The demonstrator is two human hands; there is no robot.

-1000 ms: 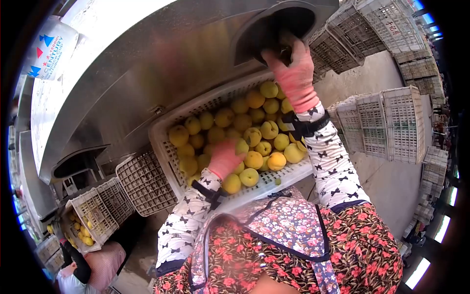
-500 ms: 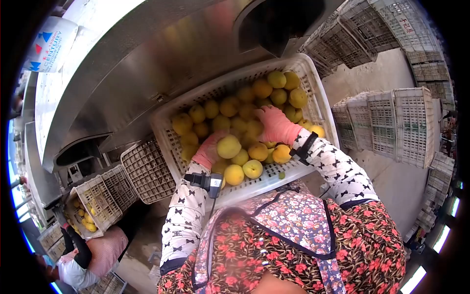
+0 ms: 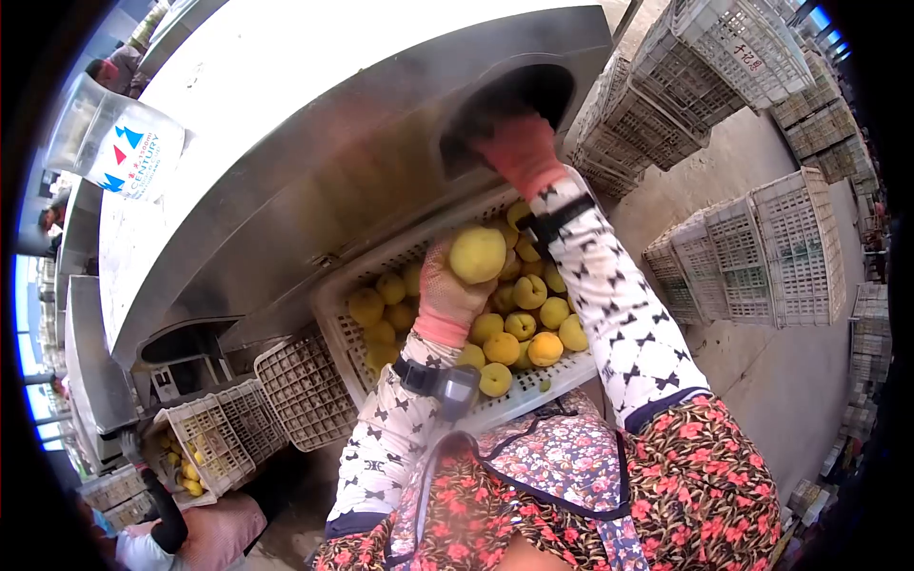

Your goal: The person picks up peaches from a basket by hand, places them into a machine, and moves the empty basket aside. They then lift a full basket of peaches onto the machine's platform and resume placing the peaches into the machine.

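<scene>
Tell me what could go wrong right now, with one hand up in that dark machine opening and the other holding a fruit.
1. The right hand reaches into the dark opening of the metal machine; if parts move inside, fingers might get caught.
2. The left hand holds a yellow fruit over the crate; a slip could bruise it on the fruit below.
3. The crate's near edge looks tilted toward the person, so fruit may roll out.

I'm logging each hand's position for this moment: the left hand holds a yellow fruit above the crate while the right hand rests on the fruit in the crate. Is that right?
Not quite. The left hand does hold a yellow fruit above the crate, but the right hand is not on the fruit in the crate: it is raised to the dark opening in the metal machine. The head view shows this.
</scene>
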